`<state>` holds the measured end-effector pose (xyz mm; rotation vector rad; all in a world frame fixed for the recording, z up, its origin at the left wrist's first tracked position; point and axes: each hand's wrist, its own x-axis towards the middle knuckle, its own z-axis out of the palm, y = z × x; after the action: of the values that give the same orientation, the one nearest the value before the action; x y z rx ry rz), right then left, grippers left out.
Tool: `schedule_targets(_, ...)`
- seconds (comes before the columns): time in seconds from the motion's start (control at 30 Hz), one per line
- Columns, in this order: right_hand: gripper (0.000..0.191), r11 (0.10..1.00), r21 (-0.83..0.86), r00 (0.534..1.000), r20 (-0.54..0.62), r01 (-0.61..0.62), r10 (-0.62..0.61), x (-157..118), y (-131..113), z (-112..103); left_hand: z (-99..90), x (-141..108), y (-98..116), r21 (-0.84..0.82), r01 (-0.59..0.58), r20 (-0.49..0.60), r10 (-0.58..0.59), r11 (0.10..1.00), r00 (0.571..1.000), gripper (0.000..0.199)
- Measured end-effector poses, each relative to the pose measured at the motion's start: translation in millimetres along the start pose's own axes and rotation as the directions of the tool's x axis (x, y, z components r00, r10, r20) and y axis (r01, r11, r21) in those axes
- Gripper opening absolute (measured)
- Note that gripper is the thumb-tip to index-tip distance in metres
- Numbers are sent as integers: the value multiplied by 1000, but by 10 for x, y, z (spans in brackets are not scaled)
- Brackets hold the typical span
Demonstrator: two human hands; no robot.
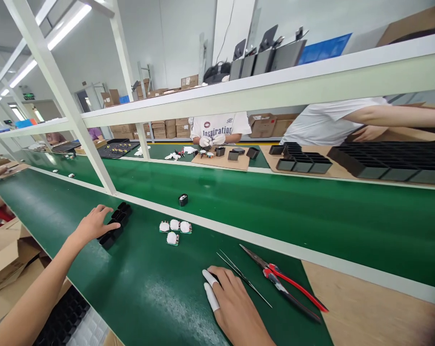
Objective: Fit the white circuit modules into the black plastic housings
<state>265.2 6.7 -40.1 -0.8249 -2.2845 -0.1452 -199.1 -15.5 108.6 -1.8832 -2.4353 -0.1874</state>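
My left hand (pixel 96 222) reaches over a cluster of small black cases (pixel 121 214), its thumb and fingers apart around them; whether it touches them is hard to tell. Palm down on the green mat (pixel 148 278) lies my right hand (pixel 233 302), white covers on two of its fingers and nothing held. Just beyond it are metal tweezers (pixel 244 278) and long-nosed pliers (pixel 292 286) with red and black handles. Several small circuit boards topped with white round pads (pixel 174 225) sit between the hands. A single black case (pixel 183 200) stands on the green belt.
A white rail (pixel 217 225) runs between mat and belt, with a white post (pixel 94 158) rising from it. Cardboard (pixel 376 293) lies at the right, open boxes (pixel 4 269) at lower left. Across the belt, a person's gloved hands (pixel 212 141) work near rows of black cases (pixel 304 161).
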Motion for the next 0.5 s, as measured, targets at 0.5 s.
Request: schedule_targets(0.5,32,1000,-25,1000,-8,15,-15,-35,5,45,601,-523,198,108,-85,-238,109,990,965,51)
